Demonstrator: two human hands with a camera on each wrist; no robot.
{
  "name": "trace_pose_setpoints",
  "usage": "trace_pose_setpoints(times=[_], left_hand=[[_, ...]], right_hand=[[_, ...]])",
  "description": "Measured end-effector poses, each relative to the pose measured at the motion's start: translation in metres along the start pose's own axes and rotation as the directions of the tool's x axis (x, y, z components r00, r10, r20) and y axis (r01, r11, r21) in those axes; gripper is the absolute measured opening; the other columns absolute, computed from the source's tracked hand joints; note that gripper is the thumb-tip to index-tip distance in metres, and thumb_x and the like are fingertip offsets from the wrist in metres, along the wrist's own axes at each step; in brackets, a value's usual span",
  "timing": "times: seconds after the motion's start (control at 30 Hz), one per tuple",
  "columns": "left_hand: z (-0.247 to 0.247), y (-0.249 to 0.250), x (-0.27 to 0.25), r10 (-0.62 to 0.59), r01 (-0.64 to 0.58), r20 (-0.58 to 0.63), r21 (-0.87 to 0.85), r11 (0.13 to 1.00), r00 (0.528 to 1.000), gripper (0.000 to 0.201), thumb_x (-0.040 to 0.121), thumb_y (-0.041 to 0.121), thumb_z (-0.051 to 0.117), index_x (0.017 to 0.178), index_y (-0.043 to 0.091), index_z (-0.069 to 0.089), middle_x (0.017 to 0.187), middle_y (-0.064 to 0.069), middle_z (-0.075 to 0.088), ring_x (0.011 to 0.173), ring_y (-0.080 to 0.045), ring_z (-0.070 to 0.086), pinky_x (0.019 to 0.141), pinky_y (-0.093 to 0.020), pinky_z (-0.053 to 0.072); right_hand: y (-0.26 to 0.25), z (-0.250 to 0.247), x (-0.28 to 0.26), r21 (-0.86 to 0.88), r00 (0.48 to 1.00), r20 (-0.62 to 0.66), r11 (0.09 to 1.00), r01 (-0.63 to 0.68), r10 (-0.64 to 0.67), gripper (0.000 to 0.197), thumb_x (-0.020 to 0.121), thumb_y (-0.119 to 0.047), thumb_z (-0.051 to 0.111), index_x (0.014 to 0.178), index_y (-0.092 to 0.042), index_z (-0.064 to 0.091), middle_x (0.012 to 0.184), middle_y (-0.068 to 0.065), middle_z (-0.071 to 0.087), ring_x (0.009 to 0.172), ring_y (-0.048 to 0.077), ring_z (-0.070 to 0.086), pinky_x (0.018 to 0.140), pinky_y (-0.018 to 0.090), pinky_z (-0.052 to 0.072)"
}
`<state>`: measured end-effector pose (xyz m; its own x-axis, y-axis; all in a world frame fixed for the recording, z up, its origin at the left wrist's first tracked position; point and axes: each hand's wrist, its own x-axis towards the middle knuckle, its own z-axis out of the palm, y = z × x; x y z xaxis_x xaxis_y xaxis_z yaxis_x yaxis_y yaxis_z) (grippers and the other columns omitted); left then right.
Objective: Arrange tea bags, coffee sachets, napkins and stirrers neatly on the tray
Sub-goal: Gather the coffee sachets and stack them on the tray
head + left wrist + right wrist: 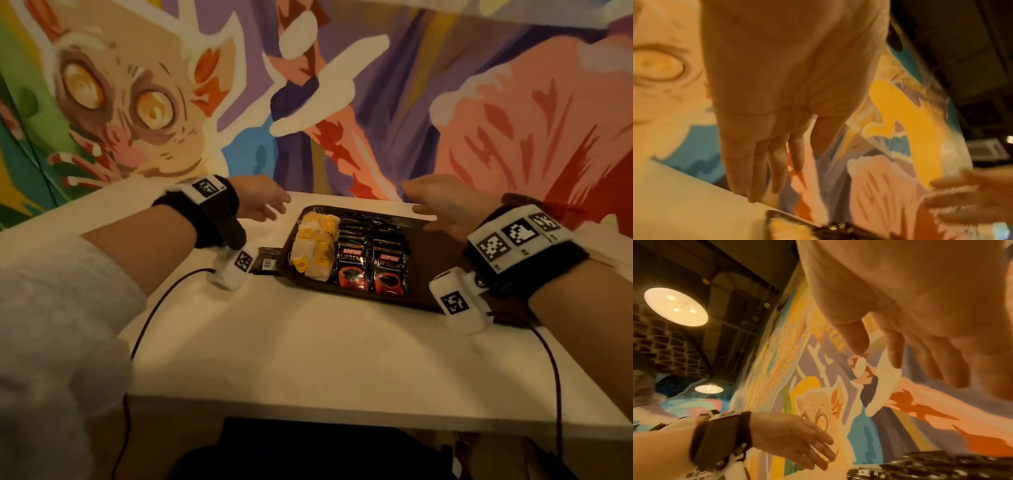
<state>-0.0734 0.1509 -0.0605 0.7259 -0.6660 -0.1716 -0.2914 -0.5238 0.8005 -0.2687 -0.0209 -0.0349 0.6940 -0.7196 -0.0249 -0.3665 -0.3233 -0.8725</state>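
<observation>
A dark tray lies on the white table. Yellow-tagged tea bags are stacked along its left side, and black-and-red coffee sachets lie in two rows beside them. The tray's right part is bare. My left hand hovers above the table just left of the tray's far corner, fingers straight and holding nothing. My right hand hovers over the tray's far right edge, fingers relaxed and empty. In the wrist views the left hand and the right hand both show loose, empty fingers.
One dark sachet lies on the table just left of the tray. Something pale lies on the table behind my right wrist. A painted wall rises right behind the table. Cables trail from both wrists over the near edge.
</observation>
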Motion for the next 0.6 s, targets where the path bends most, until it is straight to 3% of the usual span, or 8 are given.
trace_pose_setpoints(times=[0.1,0.23,0.3,0.4,0.5,0.6], left_hand=[[-0.005,-0.019,0.002,-0.096,0.087,0.008,0.342,0.936,0.995,0.038,0.099,0.021,0.048,0.135,0.009,0.049,0.135,-0.008,0.051,0.113,-0.023,0.051,0.095,-0.034,0.042],[0.003,-0.027,0.000,-0.206,0.080,0.096,0.701,0.708,0.974,0.067,0.090,0.041,0.061,0.147,0.025,0.030,0.151,-0.002,0.034,0.133,-0.025,0.039,0.107,-0.036,0.034],[0.006,-0.026,-0.001,-0.247,0.069,0.111,0.781,0.621,0.963,0.078,0.086,0.047,0.064,0.150,0.028,0.022,0.151,-0.003,0.034,0.131,-0.025,0.040,0.105,-0.035,0.034],[0.009,-0.024,-0.004,-0.244,0.054,0.081,0.864,0.500,0.966,0.079,0.088,0.054,0.057,0.151,0.025,0.019,0.150,-0.005,0.037,0.130,-0.025,0.041,0.101,-0.031,0.033],[0.009,-0.023,-0.006,-0.246,0.057,0.063,0.890,0.452,0.967,0.079,0.087,0.060,0.053,0.151,0.025,0.021,0.149,-0.005,0.037,0.131,-0.024,0.039,0.095,-0.030,0.031],[0.006,-0.025,-0.005,-0.235,0.024,0.081,0.910,0.414,0.969,0.073,0.089,0.058,0.052,0.148,0.023,0.027,0.144,-0.006,0.043,0.123,-0.024,0.045,0.088,-0.028,0.032]], right_hand=[[-0.010,0.021,-0.013,0.010,0.994,0.050,0.996,0.092,-0.093,0.027,0.093,-0.026,0.056,0.118,-0.016,0.056,0.118,0.003,0.057,0.105,0.017,0.055,0.088,0.035,0.048],[-0.012,0.060,-0.028,-0.009,0.975,0.173,0.989,0.145,-0.142,0.012,0.093,-0.024,0.056,0.103,-0.018,0.060,0.110,0.005,0.062,0.096,0.016,0.060,0.075,0.029,0.051],[-0.011,0.079,-0.034,-0.020,0.960,0.244,0.989,0.149,-0.140,0.011,0.094,-0.023,0.054,0.101,-0.018,0.060,0.109,0.004,0.062,0.092,0.014,0.059,0.075,0.027,0.050],[-0.009,0.100,-0.040,-0.027,0.930,0.352,0.993,0.119,-0.102,0.013,0.095,-0.022,0.053,0.103,-0.015,0.060,0.104,0.006,0.060,0.084,0.013,0.058,0.074,0.029,0.051],[-0.015,0.119,-0.039,-0.025,0.909,0.412,0.997,0.075,-0.058,0.009,0.094,-0.015,0.053,0.091,-0.012,0.061,0.091,0.008,0.058,0.083,0.020,0.059,0.078,0.035,0.053],[-0.025,0.141,-0.031,-0.212,0.906,0.422,0.968,0.135,-0.034,0.021,0.094,-0.013,0.052,0.108,-0.003,0.062,0.101,0.010,0.064,0.094,0.024,0.064,0.090,0.040,0.053]])
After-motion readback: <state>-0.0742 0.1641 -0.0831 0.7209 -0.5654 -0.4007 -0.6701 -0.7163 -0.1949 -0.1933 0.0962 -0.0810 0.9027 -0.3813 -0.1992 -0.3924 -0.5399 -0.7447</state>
